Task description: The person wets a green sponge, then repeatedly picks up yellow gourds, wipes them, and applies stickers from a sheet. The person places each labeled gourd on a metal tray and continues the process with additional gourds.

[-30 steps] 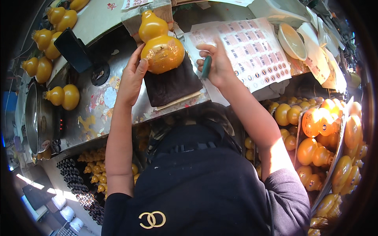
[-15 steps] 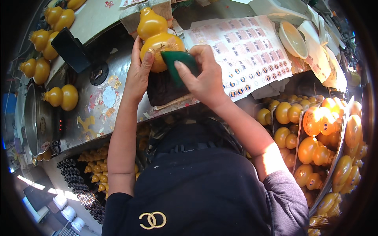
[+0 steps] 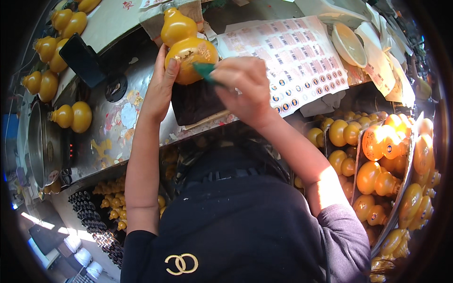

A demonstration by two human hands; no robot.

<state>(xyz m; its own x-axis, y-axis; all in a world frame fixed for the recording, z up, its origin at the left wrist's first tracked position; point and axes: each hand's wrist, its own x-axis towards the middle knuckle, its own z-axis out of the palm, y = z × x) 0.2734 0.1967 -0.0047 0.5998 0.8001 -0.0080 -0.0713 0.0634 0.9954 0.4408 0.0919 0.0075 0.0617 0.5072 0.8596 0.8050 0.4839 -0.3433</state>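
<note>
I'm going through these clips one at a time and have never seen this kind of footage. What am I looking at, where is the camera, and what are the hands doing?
There is no machine here: a person works with two bare hands. The camera is a wide fisheye worn on the person's head and looks down, so the forearms come in from below and straight edges bend near the rim.

The left hand steadies a yellow gourd that stands on a dark pad on the bench. The right hand holds a small green tool against the gourd's lower bulb.

Beside them lies a sheet of small round stickers, with a shallow dish beyond it. More gourds sit on the bench at the left, and many more fill the bins at the right. A metal pot stands at the far left.
</note>
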